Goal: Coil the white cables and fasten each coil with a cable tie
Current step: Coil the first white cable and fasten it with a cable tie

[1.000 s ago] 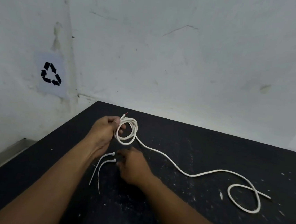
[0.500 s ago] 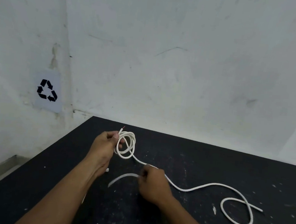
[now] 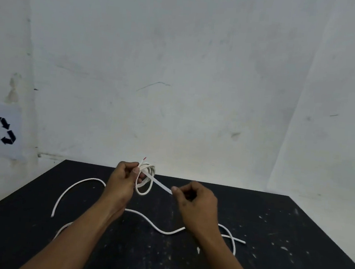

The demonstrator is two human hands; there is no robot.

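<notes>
My left hand [image 3: 124,181] pinches a small coil of white cable [image 3: 145,187] and holds it upright above the black table [image 3: 281,242]. The cable's red-tipped end [image 3: 144,159] sticks up from the coil. A white cable tie [image 3: 160,182] slants from the coil down to my right hand [image 3: 196,203], whose fingertips grip its lower end. The uncoiled cable [image 3: 163,231] snakes across the table under both forearms and ends in a loose loop [image 3: 234,241] at the right.
Another stretch of white cable [image 3: 69,189] arcs over the table left of my left forearm, with a short white piece [image 3: 61,230] nearer me. A white wall [image 3: 176,91] rises right behind the table; a recycling sign [image 3: 0,130] hangs at the left.
My right hand picked a cable tie off the table and raised it to the coil. My left hand lifted the coil higher. The view tilted up and shifted.
</notes>
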